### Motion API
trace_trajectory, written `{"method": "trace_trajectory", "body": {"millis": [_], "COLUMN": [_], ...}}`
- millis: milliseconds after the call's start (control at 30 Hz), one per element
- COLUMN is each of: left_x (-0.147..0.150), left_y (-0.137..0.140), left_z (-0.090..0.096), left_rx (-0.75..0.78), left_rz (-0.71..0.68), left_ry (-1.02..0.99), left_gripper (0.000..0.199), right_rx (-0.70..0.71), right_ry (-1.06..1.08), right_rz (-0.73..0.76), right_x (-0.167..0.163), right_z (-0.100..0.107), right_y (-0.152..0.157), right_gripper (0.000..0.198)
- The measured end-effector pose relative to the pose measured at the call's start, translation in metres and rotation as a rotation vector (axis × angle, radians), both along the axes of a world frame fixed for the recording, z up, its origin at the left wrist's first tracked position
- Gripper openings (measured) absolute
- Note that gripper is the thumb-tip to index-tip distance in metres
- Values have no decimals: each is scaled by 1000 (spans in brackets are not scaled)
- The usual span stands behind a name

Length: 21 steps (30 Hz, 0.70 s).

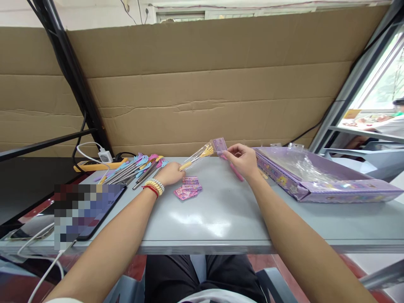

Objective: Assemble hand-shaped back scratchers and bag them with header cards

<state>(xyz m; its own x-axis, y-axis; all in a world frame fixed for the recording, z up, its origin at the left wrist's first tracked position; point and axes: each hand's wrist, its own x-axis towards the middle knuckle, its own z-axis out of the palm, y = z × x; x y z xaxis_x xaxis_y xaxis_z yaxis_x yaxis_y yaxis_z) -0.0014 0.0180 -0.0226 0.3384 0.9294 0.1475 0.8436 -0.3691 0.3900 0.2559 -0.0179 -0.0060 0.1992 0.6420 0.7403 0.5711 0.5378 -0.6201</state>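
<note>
My left hand (172,173), with bead bracelets at its wrist, is closed on the lower end of a yellow back scratcher (206,151) in a clear plastic sleeve. The scratcher slants up to the right, its hand-shaped head at the far end. There, my right hand (240,159) pinches the corner of a small purple printed card (219,145); whether the card is inside the sleeve or against it I cannot tell. Below the right fingers lies a pink stick (236,171). Several small pink-purple cards (188,191) lie on the table near my left hand.
Several metal-handled back scratchers (132,170) with coloured heads are piled at the left. In front of them lies a tablet-like device (101,210) with a white cable. A purple box (331,191) holding clear plastic sleeves (299,162) stands right. Cardboard (202,84) walls the back.
</note>
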Motion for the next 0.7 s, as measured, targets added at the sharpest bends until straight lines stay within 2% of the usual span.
{"method": "trace_trajectory", "body": {"millis": [167,267,300,400,467,567,700], "left_x": [5,12,14,22,26,29,29], "left_y": [-8,-15,-17,-22,-23,-24,-25], "left_z": [5,3,2,-4,-7,-8,-5], "left_rx": [-70,-160,-201,-332,-412,-541,-661], "left_rz": [0,-52,-72,-155,-203,-224,-284], "left_ry": [-155,-301,-359,-530,-633,-763,-899], "left_gripper": [23,27,26,21,22,26,21], "right_rx": [-38,-112,-145,-248,-279,-278,-325], "right_ry": [-184,-279,-288,-289,-311,-341,-248], "right_rz": [46,145,206,417,545,660,641], "right_x": [-10,-22,-27,-40,-47,-54,-56], "right_z": [-10,-20,-23,-28,-29,-28,-27], "right_y": [4,5,5,0,-3,-6,-8], "right_gripper": [20,16,20,47,57,48,41]}}
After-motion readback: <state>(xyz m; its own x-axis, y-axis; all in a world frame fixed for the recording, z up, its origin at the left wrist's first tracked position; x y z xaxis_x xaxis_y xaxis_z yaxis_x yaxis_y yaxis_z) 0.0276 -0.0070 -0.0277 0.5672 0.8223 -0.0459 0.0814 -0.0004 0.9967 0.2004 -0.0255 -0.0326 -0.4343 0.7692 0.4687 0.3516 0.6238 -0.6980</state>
